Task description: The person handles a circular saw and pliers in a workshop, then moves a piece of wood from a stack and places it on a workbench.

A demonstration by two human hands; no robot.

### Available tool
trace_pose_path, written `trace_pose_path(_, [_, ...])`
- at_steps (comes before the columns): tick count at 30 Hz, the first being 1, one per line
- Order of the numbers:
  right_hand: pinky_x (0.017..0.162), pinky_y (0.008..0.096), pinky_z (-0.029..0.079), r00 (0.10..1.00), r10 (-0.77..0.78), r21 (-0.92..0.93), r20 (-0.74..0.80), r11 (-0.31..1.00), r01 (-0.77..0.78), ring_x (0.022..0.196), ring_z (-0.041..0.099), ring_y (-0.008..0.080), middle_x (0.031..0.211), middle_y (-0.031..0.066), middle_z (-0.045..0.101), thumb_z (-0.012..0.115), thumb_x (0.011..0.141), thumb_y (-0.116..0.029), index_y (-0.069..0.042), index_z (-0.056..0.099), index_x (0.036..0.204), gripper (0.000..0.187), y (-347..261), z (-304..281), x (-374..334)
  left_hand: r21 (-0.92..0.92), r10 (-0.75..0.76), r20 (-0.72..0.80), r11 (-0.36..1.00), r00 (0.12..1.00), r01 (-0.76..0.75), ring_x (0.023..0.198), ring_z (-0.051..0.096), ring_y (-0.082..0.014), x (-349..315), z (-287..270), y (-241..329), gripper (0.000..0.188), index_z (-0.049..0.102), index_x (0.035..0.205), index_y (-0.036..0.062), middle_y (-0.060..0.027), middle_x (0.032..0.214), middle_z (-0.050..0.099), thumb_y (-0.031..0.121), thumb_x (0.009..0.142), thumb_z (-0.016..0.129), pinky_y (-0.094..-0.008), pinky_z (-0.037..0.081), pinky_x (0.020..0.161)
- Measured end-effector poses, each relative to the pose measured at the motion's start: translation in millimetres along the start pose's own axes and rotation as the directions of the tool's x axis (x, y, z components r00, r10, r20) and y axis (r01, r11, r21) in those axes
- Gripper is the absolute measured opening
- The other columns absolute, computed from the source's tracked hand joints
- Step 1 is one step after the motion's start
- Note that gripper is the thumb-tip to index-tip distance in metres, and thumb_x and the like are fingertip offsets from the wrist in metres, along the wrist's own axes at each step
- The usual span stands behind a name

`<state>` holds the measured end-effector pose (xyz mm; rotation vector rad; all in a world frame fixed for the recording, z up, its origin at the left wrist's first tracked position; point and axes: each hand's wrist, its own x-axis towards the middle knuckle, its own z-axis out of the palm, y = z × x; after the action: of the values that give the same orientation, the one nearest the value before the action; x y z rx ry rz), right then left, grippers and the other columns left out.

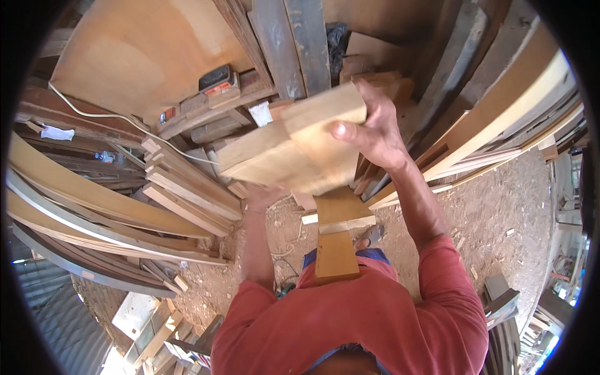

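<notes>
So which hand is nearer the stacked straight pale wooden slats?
Left: the left hand is just right of the slats; the right hand is farther right, gripping the pale thick wooden block.

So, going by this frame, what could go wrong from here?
The pale wooden block might slip: the right hand grips its right end, while the blurred left hand is by the lower left edge, its contact unclear. A dropped block could hit the sandalled foot.

The white cord runs up to the block's left edge and might get snagged.

Wood scraps and shavings litter the floor, so footing could be poor.
</notes>
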<state>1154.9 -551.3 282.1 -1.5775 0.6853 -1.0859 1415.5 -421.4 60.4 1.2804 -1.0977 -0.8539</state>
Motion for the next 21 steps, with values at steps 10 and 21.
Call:
trace_pose_path(10, [0.117, 0.0413, 0.031, 0.904, -0.382, 0.047, 0.194, 0.924, 0.380, 0.143, 0.036, 0.0310, 0.153, 0.0236, 0.038, 0.074, 0.086, -0.038, 0.003, 0.027, 0.153, 0.091, -18.5, 24.1, 45.8, -0.618, -0.091, -0.172, 0.785, 0.981, -0.036, 0.113, 0.056, -0.0209, -6.9, 26.3, 18.0, 0.073, 0.045, 0.137, -0.0008, -0.0098, 0.125, 0.058, 0.022, 0.080, 0.086, -0.0357, 0.048, 0.096])
trace_pose_path(21, [0.096, 0.0412, 0.049, 0.835, 0.531, -0.373, 0.145, 0.811, -0.451, 0.111, 0.063, 0.0320, 0.116, 0.0232, 0.066, 0.081, 0.078, -0.045, 0.004, 0.050, 0.134, 0.081, 210.1, 34.0, -59.0, -0.547, -0.174, -0.482, 0.825, 0.859, -0.140, 0.121, 0.052, -0.0291, -5.0, -13.3, 105.4, 0.085, 0.042, 0.139, 0.0098, -0.0138, 0.132, 0.052, 0.032, 0.073, 0.091, -0.0502, 0.049, 0.103])
